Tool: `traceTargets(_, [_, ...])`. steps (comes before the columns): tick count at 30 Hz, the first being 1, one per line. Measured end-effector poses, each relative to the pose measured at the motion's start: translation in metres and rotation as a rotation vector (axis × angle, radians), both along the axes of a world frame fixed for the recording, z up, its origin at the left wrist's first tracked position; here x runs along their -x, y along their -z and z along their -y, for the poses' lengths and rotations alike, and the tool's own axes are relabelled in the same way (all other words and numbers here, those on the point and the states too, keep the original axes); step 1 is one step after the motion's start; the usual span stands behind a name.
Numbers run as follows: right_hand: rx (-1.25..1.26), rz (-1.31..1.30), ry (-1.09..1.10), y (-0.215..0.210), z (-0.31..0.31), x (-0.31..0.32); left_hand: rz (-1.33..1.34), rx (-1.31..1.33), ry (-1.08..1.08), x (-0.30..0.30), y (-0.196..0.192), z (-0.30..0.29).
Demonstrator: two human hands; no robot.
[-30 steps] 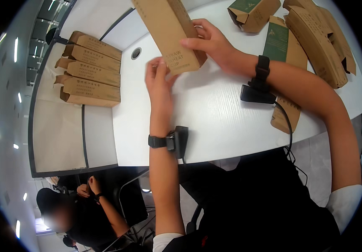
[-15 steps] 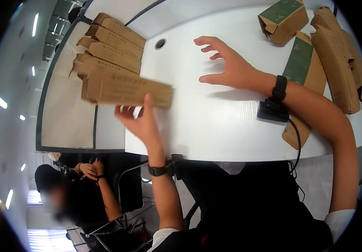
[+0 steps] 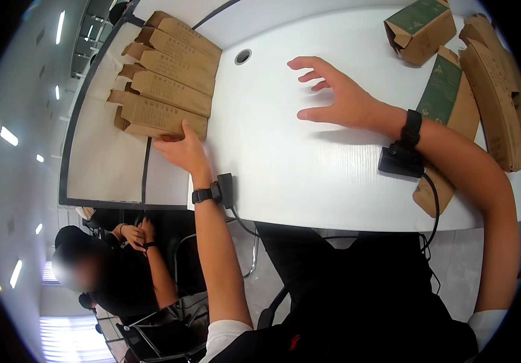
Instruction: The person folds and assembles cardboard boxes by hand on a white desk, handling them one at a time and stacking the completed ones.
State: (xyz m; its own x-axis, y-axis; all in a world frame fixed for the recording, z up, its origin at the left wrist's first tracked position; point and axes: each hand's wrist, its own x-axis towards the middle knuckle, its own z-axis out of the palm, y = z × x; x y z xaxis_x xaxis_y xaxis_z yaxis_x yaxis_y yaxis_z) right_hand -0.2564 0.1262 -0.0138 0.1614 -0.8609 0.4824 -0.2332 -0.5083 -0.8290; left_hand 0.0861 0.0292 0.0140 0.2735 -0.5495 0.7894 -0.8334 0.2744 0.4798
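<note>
Several brown cardboard boxes lie side by side in a row against the partition at the left of the white table. My left hand [image 3: 182,148] grips the nearest brown cardboard box [image 3: 157,116], its thumb on the top face and its fingers along the near side. That box lies lengthwise against the neighbouring brown box [image 3: 166,92], its open end flaps pointing left. Over the middle of the table my right hand [image 3: 339,97] hovers with fingers spread and curved, holding nothing. To its right lies a flattened green-and-brown carton [image 3: 442,91], partly covered by my right forearm.
A green-topped carton [image 3: 420,33] stands at the back right. More brown cartons [image 3: 493,103] lie at the right edge. A round cable hole [image 3: 243,57] is at the back left. Cables hang from the wrist devices. Another person [image 3: 121,266] sits at the lower left.
My left hand has moved the box left and away from me, setting it alongside the row. My right hand stays spread. The whole view has shifted slightly.
</note>
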Motion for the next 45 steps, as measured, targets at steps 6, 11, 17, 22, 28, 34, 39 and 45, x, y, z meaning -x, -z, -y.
traceTargets(6, [-0.076, -0.046, -0.025, -0.006, -0.005, 0.004, -0.124, -0.125, 0.034, 0.002, 0.007, -0.015])
traceTargets(11, [-0.07, -0.064, -0.034, -0.004, -0.001, 0.002, -0.232, -0.144, 0.147, 0.033, 0.011, -0.045])
traceTargets(17, [0.013, -0.616, 0.074, -0.06, -0.033, 0.011, 0.101, -0.176, 0.597, 0.13, 0.03, -0.034])
traceTargets(22, [0.154, -1.094, 0.455, -0.095, -0.132, 0.023, 0.059, -0.31, 0.693, 0.199, 0.034, -0.012])
traceTargets(28, [-0.341, -1.105, 0.695, -0.038, -0.221, 0.063, -0.001, -0.32, 0.811, 0.212, 0.036, -0.01])
traceTargets(34, [-0.352, -0.929, 0.84, -0.022, -0.222, 0.153, -0.044, -0.378, 0.825, 0.213, 0.039, -0.008])
traceTargets(39, [-0.353, -0.849, 0.749, -0.042, -0.209, 0.213, -0.045, -0.409, 0.821, 0.21, 0.036, -0.011])
traceTargets(45, [-0.085, -1.151, 0.767, -0.095, -0.124, 0.151, -0.05, -0.405, 0.809, 0.204, 0.037, -0.012])
